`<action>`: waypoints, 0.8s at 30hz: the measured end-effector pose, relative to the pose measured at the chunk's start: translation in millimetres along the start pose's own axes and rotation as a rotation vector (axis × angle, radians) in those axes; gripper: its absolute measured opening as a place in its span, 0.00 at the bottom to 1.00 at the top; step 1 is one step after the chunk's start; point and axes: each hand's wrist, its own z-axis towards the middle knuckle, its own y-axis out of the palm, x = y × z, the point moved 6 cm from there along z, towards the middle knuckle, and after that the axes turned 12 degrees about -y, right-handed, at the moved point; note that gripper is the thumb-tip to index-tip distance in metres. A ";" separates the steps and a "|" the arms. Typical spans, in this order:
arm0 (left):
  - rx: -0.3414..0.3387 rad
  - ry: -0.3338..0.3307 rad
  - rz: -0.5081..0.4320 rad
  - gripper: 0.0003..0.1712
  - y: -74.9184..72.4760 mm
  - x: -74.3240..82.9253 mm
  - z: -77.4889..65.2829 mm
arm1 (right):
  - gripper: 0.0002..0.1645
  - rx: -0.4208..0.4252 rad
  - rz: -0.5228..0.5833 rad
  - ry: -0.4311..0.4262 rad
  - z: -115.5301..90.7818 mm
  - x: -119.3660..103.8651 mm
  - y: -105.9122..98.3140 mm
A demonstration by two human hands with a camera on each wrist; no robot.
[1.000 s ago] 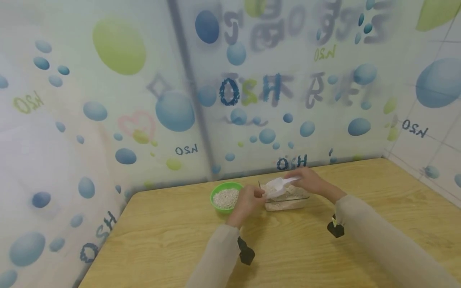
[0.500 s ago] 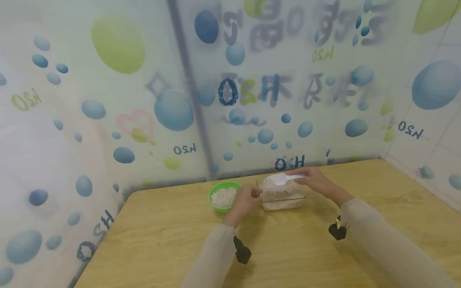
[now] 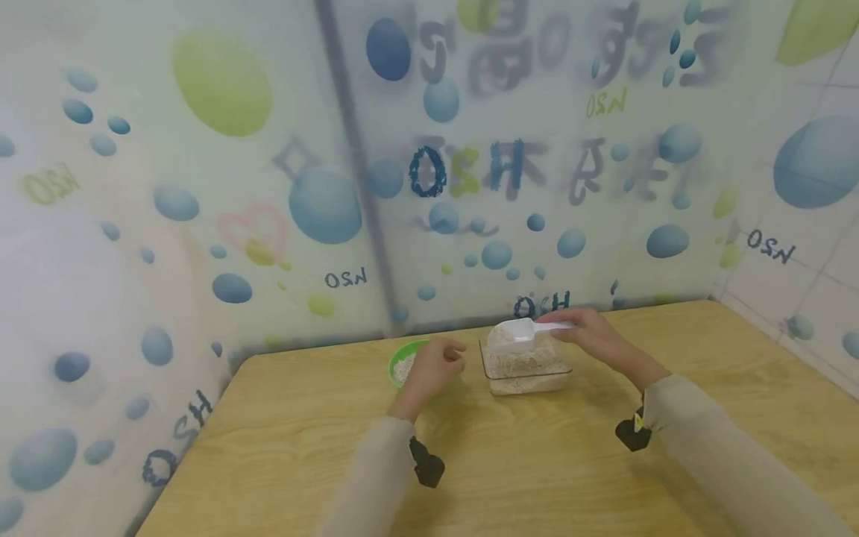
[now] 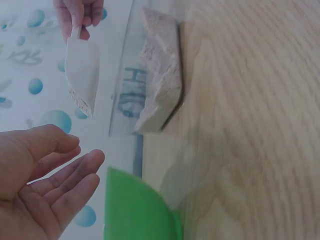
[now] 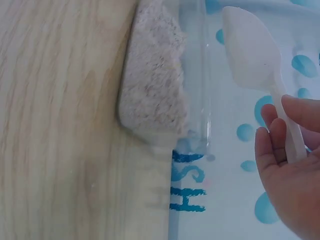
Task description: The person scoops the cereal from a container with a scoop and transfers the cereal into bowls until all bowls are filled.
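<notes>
My right hand [image 3: 582,335] grips the handle of a white plastic scoop [image 3: 522,330] and holds it above a clear rectangular container [image 3: 530,386]. Pale flakes show at the scoop's lip in the left wrist view. More of the pale, flaky stuff [image 5: 155,70] lies heaped unevenly in the container. To the left, my left hand [image 3: 432,371] hovers by a green bowl [image 3: 396,373] and hides much of it in the head view. Its fingers are loosely bent with nothing between them, as the left wrist view shows. Similar pale flakes [image 3: 404,368] fill the bowl.
Bowl and container stand side by side near the back edge of a wooden table [image 3: 302,440]. Behind it rises a pale wall sheet [image 3: 436,261] printed with blue and green drops. Dark devices [image 3: 427,464] are strapped at both wrists.
My left hand has moved left, away from the scoop's tip to beside the green bowl. The scoop, still in my right hand, has shifted slightly up and right and tilts less.
</notes>
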 end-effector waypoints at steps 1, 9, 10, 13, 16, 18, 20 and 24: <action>0.004 -0.006 0.004 0.15 -4.3 -1.4 -0.5 | 0.19 -0.005 0.004 -0.002 1.4 -2.4 1.2; 0.057 0.013 0.017 0.14 -38.6 -14.2 -3.1 | 0.21 -0.036 0.044 -0.023 15.7 -20.3 16.9; 0.061 0.003 0.016 0.14 -42.6 -17.0 -3.5 | 0.21 -0.042 0.045 -0.023 17.7 -21.0 19.8; 0.079 -0.023 0.019 0.14 -53.9 -25.5 -6.2 | 0.21 -0.063 0.045 -0.041 24.2 -23.1 30.0; 0.101 -0.051 0.030 0.14 -63.7 -33.6 -9.9 | 0.21 -0.075 0.056 -0.052 31.8 -22.5 40.1; 0.123 -0.057 0.039 0.15 -69.4 -38.3 -12.0 | 0.20 -0.071 0.058 -0.057 37.3 -22.1 46.2; 0.146 -0.064 0.041 0.15 -74.4 -43.2 -13.9 | 0.19 -0.057 0.062 -0.059 43.1 -21.8 51.7; 0.176 -0.085 0.051 0.15 -81.2 -53.0 -16.6 | 0.18 -0.047 0.054 -0.092 53.2 -25.2 62.7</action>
